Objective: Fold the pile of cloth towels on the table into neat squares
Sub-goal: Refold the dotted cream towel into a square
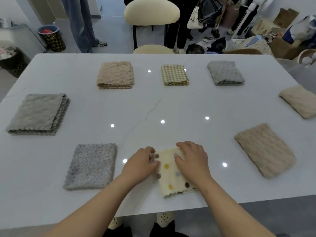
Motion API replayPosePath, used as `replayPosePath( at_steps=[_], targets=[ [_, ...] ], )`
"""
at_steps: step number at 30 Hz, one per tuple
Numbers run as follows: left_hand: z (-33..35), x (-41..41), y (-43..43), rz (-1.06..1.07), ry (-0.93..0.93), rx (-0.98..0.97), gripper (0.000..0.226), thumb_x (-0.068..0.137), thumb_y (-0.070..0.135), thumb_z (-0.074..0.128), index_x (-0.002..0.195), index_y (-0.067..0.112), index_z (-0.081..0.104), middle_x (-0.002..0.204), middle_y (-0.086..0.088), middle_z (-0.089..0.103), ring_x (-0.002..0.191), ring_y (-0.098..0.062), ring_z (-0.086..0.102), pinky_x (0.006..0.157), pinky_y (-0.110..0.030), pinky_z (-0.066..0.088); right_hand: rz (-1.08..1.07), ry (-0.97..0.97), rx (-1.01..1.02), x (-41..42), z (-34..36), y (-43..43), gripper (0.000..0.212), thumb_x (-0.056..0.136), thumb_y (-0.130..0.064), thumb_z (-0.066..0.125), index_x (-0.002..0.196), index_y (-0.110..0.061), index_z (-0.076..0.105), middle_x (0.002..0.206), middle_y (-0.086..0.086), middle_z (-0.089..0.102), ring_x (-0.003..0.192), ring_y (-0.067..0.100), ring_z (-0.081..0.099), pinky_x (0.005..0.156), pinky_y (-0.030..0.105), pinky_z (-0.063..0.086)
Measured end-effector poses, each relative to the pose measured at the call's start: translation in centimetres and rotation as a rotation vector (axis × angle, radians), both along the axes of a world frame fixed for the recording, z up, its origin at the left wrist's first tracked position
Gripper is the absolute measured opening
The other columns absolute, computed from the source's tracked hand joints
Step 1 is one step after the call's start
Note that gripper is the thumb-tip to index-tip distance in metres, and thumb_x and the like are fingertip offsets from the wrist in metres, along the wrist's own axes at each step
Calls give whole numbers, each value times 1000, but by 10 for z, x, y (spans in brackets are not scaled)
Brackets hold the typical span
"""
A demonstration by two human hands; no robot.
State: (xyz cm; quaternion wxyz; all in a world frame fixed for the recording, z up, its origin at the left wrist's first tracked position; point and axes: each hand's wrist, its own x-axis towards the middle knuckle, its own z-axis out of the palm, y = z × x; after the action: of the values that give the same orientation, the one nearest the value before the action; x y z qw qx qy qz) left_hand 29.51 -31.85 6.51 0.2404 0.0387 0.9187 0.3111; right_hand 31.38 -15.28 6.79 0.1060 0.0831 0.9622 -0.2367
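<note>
Left hand (142, 165), right hand (191, 159) — on towel (169, 178)

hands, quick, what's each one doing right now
Left hand: grips the dotted towel at its left edge.
Right hand: open, pressing down on it.

A white marble-look table (171, 103) is filling the foreground, its glossy top reflecting ceiling lights as small bright spots (162, 121). Beyond its far edge a cream upholstered chair (152, 11) is standing on a pale grey floor (112, 31). A person (80, 23) in wide blue jeans is standing at the back left, near a black-and-gold patterned waste bin (52, 37). Cardboard boxes (285, 16) are crowding the back right corner.
</note>
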Motion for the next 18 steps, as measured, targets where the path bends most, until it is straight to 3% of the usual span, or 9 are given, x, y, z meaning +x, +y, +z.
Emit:
replayPosePath(
  at_steps=[6,10,14,18],
  targets=[
    [-1,2,24,92,-30,-38,48,86,27,57,131,25,40,101,7,48,89,-11,49,74,-22,39,147,-78,-64,-5,-8,25,52,89,-33,49,138,-30,35,140,-7,37,127,17,31,103,27,28],
    [-1,3,30,209,-43,12,44,85,20,58,127,26,44,95,9,53,78,-11,55,64,-21,44,198,-105,-77,-10,-12,31,52,87,-35,51,137,-29,36,131,-3,42,119,17,38,97,25,32],
    [0,9,35,394,-54,40,25,85,28,60,103,18,47,77,7,53,60,-10,55,58,-25,43,212,-126,-96,-11,-12,36,40,87,-37,50,125,-23,46,116,-2,56,111,18,44,84,27,37],
    [3,13,38,282,-135,-141,25,79,42,60,79,21,47,75,8,53,64,-9,48,54,-22,34,94,-128,-184,-11,-14,41,32,89,-37,48,113,-18,53,101,1,61,95,18,54,72,28,44]
  ],
)
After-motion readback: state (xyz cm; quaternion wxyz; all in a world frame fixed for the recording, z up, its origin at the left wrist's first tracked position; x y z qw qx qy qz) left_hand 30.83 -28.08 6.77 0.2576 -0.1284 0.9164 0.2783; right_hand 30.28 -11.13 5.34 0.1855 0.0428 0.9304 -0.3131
